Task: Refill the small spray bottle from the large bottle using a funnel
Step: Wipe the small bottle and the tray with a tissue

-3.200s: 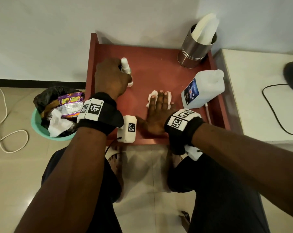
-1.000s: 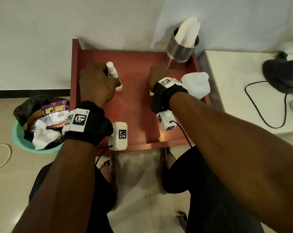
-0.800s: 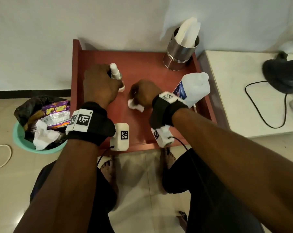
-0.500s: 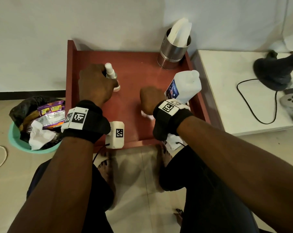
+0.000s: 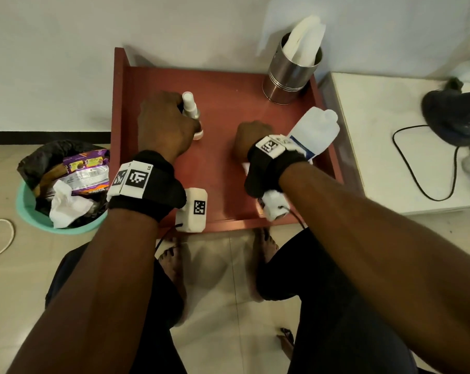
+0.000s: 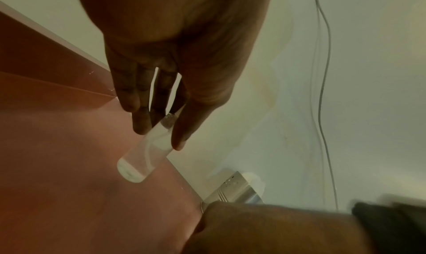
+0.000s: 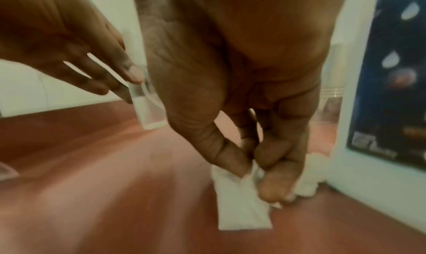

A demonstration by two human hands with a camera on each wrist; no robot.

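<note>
I see my left hand (image 5: 163, 125) wrapped round the small spray bottle (image 5: 191, 109), a slim clear plastic cylinder with a white pump top, standing upright on the smooth red-brown tray (image 5: 223, 85); the left wrist view shows fingers (image 6: 140, 116) and thumb on either side of its see-through body (image 6: 147, 154), a thin tube inside. My right hand (image 5: 251, 140) is bunched, its thumb and fingertips (image 7: 232, 159) pinching a crumpled white tissue (image 7: 239, 208) that lies pressed on the tray surface. Just right of that hand, partly hidden by my wrist band, stands the large bottle (image 5: 316, 130), translucent white plastic with a dark blue printed label (image 7: 392, 94) and a capped neck. At the tray's far right corner sits a ribbed steel canister (image 5: 288, 76) stuffed with white paper. On the floor to the left, a teal bin (image 5: 29, 214) with a black liner holds wrappers and wadded tissue. To the right, a white table (image 5: 385, 157) carries a black cable.
</note>
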